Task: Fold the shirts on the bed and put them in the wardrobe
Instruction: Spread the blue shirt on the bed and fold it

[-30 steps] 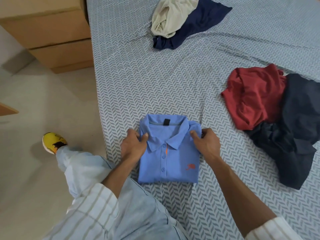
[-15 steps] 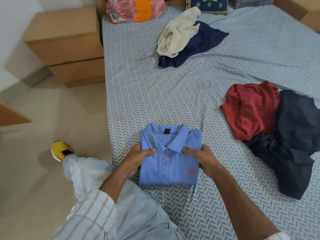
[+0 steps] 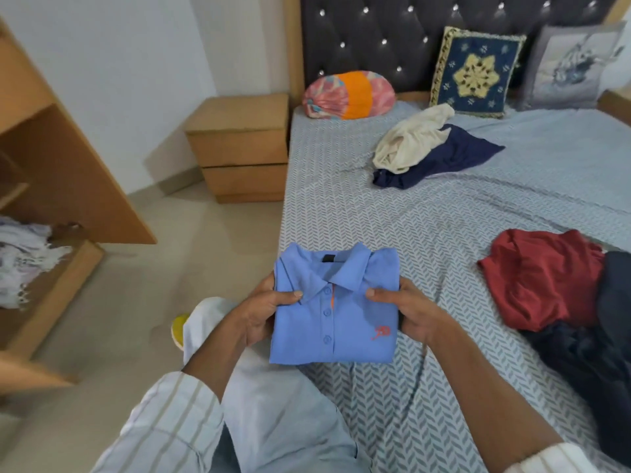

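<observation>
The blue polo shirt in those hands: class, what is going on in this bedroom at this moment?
A person grips a folded blue polo shirt at both sides, left hand and right hand, above the near edge of the bed. Still unfolded on the bed lie a cream shirt over a navy one, and a red shirt beside a dark garment. An open wooden wardrobe stands on the left.
</observation>
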A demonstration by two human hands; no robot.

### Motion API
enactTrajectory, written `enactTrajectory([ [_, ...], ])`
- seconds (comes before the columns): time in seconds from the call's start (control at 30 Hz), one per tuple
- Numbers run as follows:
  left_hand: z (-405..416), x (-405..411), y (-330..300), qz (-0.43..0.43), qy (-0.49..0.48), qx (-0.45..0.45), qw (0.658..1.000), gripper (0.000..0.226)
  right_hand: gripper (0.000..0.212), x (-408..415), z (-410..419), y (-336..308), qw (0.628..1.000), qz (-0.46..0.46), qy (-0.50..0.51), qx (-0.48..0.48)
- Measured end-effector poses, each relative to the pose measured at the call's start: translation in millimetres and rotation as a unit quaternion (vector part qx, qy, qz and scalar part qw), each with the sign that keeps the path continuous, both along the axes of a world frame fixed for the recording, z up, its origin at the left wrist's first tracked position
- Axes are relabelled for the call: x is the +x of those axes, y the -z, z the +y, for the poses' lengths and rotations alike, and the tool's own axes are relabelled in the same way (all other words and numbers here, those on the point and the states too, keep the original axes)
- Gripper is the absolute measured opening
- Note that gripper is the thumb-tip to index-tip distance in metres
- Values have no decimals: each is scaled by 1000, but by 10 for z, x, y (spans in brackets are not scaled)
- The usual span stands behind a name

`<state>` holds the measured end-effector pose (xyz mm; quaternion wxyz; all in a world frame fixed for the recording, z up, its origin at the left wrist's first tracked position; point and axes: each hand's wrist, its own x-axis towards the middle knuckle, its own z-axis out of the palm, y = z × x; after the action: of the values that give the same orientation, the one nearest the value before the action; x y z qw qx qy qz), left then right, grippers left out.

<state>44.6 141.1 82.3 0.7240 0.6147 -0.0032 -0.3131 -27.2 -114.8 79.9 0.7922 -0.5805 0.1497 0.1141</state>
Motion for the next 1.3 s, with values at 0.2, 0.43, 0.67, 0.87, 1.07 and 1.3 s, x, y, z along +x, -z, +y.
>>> enactTrajectory([
  [0.2,244,-35,-123,-28,-30,-8,999,56,54,121,213,-116,995,-26,-97,-24],
  [0.43,497,63,-160,-33,-57,-23,998,65,58,426,407,-161,993,-37,-110,-28],
  [0.67,700,479,-223,-26,-64,-42,997,67,61,896,610,-269,993,-21,-109,-47],
  [0.87,980,1105,-234,-20,-63,-49,997,53,51,1489,879,-356,992,-9,-102,-71],
  [1.07,1474,1862,-173,-13,-36,-62,997,63,51,2244,1289,-347,992,5,-95,-78],
  [1.3,1985,2357,-588,37,-51,-52,997,68,54,2759,1820,-771,993,30,-107,-40],
])
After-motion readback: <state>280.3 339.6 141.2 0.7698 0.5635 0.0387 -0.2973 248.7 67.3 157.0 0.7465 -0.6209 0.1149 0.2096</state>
